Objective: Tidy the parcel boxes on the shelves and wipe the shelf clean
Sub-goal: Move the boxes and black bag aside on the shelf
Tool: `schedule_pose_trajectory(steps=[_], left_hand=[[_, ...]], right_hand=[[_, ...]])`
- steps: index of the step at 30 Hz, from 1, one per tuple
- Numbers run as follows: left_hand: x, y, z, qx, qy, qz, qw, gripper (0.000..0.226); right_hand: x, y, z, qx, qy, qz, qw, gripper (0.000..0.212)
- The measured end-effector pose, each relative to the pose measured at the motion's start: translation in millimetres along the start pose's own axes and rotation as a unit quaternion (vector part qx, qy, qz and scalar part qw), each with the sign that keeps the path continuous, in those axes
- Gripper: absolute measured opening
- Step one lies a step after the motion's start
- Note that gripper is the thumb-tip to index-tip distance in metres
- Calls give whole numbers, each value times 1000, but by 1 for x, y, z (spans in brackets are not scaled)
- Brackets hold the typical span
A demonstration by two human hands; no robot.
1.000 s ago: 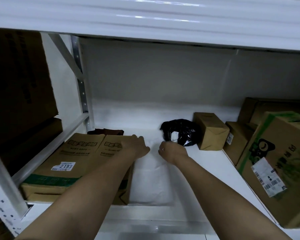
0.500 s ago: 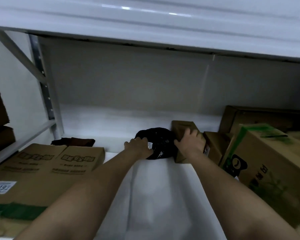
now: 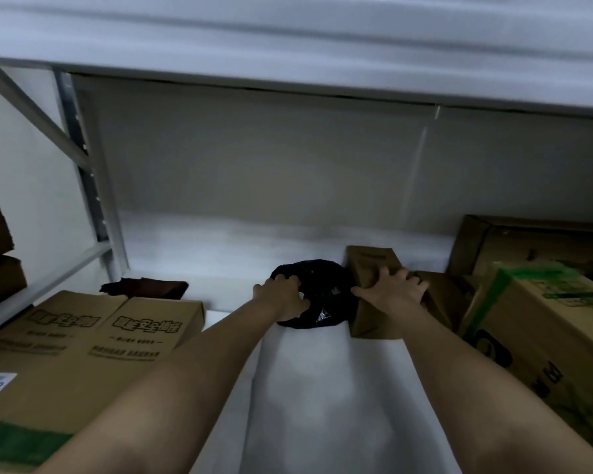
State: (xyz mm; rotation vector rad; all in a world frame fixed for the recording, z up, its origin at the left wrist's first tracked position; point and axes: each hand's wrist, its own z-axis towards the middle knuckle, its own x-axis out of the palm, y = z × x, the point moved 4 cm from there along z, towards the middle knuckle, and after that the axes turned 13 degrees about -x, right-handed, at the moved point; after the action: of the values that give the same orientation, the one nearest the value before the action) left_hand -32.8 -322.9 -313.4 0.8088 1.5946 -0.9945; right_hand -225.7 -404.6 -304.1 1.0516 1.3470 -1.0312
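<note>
Both my arms reach deep into the white shelf (image 3: 322,388). My left hand (image 3: 283,297) grips the left side of a black plastic parcel bag (image 3: 326,295) lying at the shelf's middle. My right hand (image 3: 392,294) lies over the top of a small brown parcel box (image 3: 370,268) just right of the bag, fingers curled over its far edge and thumb on its near side. A dark brown cloth (image 3: 148,287) lies at the back left, behind a flat printed carton (image 3: 93,333).
A second small brown box (image 3: 449,302) sits right of the gripped box. A big green-printed carton (image 3: 545,340) and another carton (image 3: 514,241) behind it fill the right side. A steel upright (image 3: 83,172) and the upper shelf board (image 3: 288,56) bound the space.
Both hands went from the shelf's front middle to the back. The left hand took hold of the black bag and the right hand closed on the small brown box. The camera moved closer.
</note>
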Motion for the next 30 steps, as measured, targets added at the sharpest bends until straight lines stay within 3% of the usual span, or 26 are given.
schedule_pose_trajectory(steps=[6, 15, 21, 24, 30], left_hand=[[-3, 5, 3, 6, 3, 2, 1000, 56], [-19, -3, 2, 45, -11, -15, 999, 60], [-25, -14, 5, 42, 9, -141, 989, 63], [-29, -14, 3, 8, 45, -290, 956, 68], [-43, 0, 0, -80, 97, -519, 845, 74]], right_hand=[[-19, 0, -5, -10, -104, 23, 994, 74], [-86, -7, -22, 4, -201, 31, 979, 75], [-104, -20, -29, 14, -237, 250, 939, 83], [-98, -17, -30, 15, -224, 381, 897, 96], [-83, 4, -29, 0, -181, 550, 815, 81]])
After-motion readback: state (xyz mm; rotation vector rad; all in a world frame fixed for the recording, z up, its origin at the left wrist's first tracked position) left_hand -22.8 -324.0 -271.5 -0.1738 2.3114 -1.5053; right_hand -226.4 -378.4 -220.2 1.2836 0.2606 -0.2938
